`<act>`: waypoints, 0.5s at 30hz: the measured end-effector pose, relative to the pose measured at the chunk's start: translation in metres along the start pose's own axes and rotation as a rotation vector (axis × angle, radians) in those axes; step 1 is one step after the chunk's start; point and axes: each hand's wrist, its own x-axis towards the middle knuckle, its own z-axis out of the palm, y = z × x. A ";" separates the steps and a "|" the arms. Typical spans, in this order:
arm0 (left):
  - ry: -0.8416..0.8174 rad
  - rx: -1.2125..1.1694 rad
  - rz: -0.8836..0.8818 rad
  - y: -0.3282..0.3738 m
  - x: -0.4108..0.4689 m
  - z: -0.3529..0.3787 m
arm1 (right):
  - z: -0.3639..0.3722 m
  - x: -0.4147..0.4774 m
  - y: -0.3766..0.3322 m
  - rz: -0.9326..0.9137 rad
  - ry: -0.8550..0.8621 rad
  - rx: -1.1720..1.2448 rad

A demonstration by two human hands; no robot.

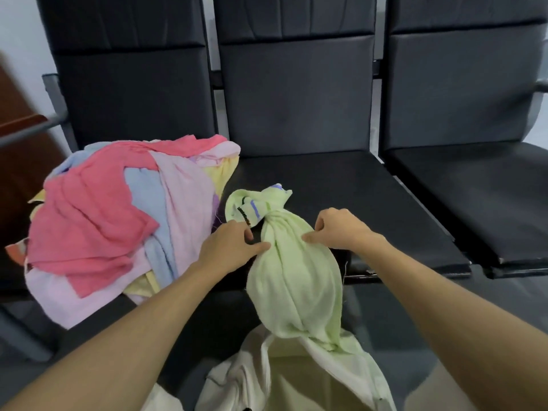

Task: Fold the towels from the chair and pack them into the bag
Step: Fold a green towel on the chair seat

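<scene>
On the middle seat's front edge, our left hand and right hand each pinch the bunched green towel, fingers curled into its folds, probably to spread it for folding, its tail drooping onto the bag, the pile alongside.

Three black padded chairs, pale wall, brown wooden panel at left, grey floor

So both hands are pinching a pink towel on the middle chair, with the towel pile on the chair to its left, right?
Not pink: the head view shows the left hand and right hand pinching a light green towel on the middle chair. The towel pile does sit on the left chair.
</scene>
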 end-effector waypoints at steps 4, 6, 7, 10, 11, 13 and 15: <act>-0.036 0.001 0.031 0.005 -0.003 0.001 | 0.009 0.001 -0.006 0.012 -0.065 -0.092; -0.054 0.021 0.045 0.008 -0.005 0.001 | 0.010 0.001 -0.006 -0.006 -0.063 -0.132; -0.061 0.022 0.049 0.009 -0.005 0.001 | 0.010 0.000 -0.006 -0.012 -0.060 -0.145; -0.109 -0.016 0.053 0.015 -0.011 -0.001 | 0.006 -0.004 0.000 0.019 -0.056 -0.080; -0.131 0.005 0.075 0.018 -0.014 -0.002 | 0.005 -0.006 0.002 0.027 -0.063 -0.046; -0.155 0.126 0.155 0.022 -0.018 -0.004 | 0.002 -0.009 0.004 0.029 -0.070 0.024; -0.176 0.201 0.187 0.021 -0.017 -0.006 | -0.004 -0.014 0.003 0.022 -0.069 0.114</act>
